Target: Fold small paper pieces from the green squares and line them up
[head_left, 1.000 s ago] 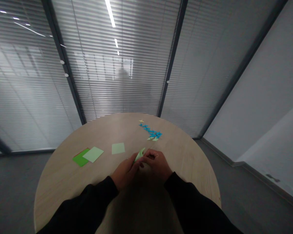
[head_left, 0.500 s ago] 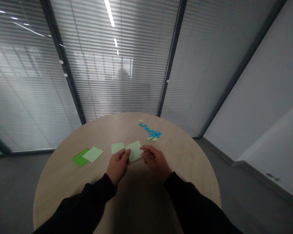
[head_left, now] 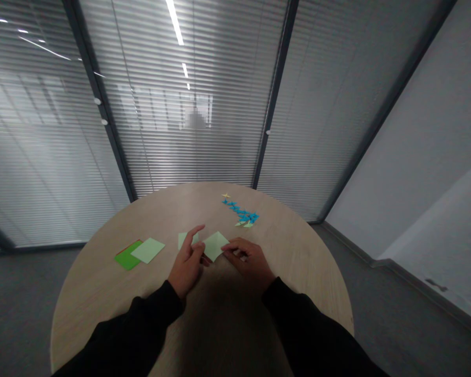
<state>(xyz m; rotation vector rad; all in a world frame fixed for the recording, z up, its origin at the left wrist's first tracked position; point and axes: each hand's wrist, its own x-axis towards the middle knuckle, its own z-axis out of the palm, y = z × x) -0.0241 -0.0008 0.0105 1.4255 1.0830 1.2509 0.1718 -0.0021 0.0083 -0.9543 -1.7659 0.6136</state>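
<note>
A square sheet of pale green paper (head_left: 215,246) is held up between my hands, turned so that a corner points away from me. My right hand (head_left: 251,258) pinches its right corner between thumb and fingers. My left hand (head_left: 187,264) is at the left corner with the index finger raised and apart from the thumb; its lower fingers lie close by the sheet's lower left edge. Whether they touch it is hard to see. Behind my left hand another pale green sheet (head_left: 182,240) lies on the table, partly covered by the fingers.
On the round wooden table (head_left: 298,272), a pale green sheet (head_left: 148,250) overlaps bright green paper (head_left: 127,258) at the left. Several small folded blue paper pieces (head_left: 243,214), pale green ones (head_left: 248,224) and a yellow one (head_left: 226,195) form a line toward the far edge. Blinds (head_left: 220,141) stand beyond.
The pale green sheet has turned so that a corner points away. My left hand has raised its index finger from its pinch, and my right fingers have closed on the right corner.
</note>
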